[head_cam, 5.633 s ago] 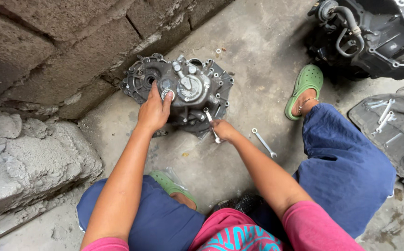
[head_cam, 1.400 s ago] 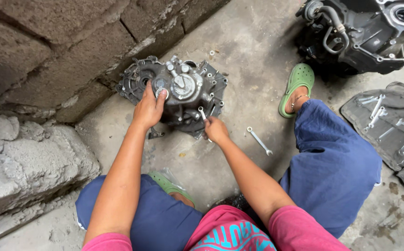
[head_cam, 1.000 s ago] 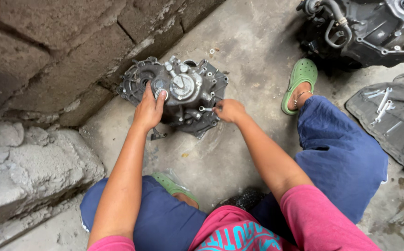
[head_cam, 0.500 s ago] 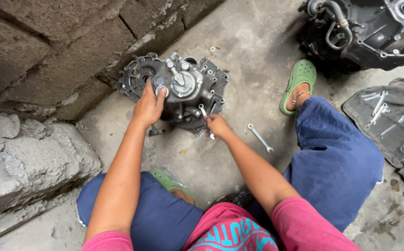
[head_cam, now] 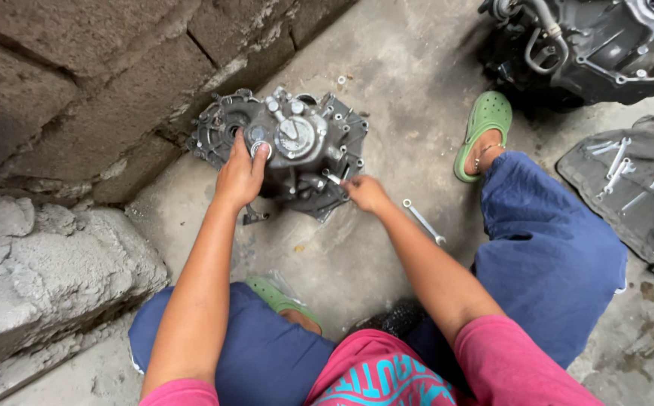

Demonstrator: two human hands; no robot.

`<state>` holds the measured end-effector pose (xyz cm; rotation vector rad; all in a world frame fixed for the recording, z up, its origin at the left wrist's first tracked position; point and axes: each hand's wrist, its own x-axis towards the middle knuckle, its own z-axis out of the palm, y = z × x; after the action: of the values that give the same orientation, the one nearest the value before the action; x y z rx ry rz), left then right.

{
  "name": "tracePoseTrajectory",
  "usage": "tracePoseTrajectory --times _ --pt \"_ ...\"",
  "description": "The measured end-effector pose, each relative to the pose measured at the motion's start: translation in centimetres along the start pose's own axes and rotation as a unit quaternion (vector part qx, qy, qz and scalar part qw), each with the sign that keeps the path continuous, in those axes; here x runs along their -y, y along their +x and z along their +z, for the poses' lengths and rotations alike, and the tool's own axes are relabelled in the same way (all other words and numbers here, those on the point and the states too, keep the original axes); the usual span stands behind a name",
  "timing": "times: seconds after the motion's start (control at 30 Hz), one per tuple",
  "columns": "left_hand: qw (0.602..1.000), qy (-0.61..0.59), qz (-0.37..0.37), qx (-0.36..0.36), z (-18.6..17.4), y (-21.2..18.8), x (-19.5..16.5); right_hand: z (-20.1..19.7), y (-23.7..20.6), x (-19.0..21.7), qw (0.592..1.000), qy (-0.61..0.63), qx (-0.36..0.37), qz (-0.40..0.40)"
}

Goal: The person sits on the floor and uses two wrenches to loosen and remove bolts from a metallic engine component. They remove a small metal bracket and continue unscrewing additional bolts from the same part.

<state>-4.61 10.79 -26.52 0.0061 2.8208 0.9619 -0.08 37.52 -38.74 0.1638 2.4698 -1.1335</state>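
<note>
Clearly the engine cover [head_cam: 289, 150] lies on the concrete floor [head_cam: 409, 83] against the wall; left hand [head_cam: 240, 174] presses it down, right hand [head_cam: 364, 193] grips what seems a small wrench [head_cam: 333, 179]. Keep the casing pinned and the tool square on its bolt.

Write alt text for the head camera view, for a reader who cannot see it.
A seated person's left hand presses on a dark metal engine cover lying on the concrete floor, while the right hand works a small tool at its edge. A wrench lies beside the right forearm.
</note>
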Motion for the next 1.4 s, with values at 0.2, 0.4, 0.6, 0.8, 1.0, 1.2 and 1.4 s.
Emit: tracePoseTrajectory --times 0.2,0.4,0.6,0.8,1.0,1.2,1.4 --pt "1.000 0.000 -0.010 0.003 -0.2 -0.2 0.2 4.8 0.4 0.1 0.934 0.322 0.075 0.134" --pt "1.000 0.004 -0.004 0.001 -0.2 -0.2 0.4 -1.6 2.6 -0.3 0.993 -0.113 0.025 0.009" --pt "1.000 -0.010 -0.015 0.003 0.0 0.1 0.4 -3.7 1.0 1.9 0.986 -0.163 -0.019 -0.018" --pt "1.000 0.001 -0.023 0.011 0.0 0.1 0.3 0.9 -1.7 1.6 0.983 0.138 0.010 0.124" --pt "1.000 0.001 -0.020 0.010 -0.2 0.0 0.4 3.8 -1.0 2.3 0.966 0.170 0.081 0.175" --pt "1.000 -0.005 -0.018 0.005 -0.3 -0.2 -0.1 -3.0 2.2 1.9 0.985 -0.151 0.079 0.012" --pt "1.000 -0.006 -0.017 0.004 -0.1 0.1 -0.1 -4.7 1.3 3.7 0.984 -0.164 0.025 0.067"
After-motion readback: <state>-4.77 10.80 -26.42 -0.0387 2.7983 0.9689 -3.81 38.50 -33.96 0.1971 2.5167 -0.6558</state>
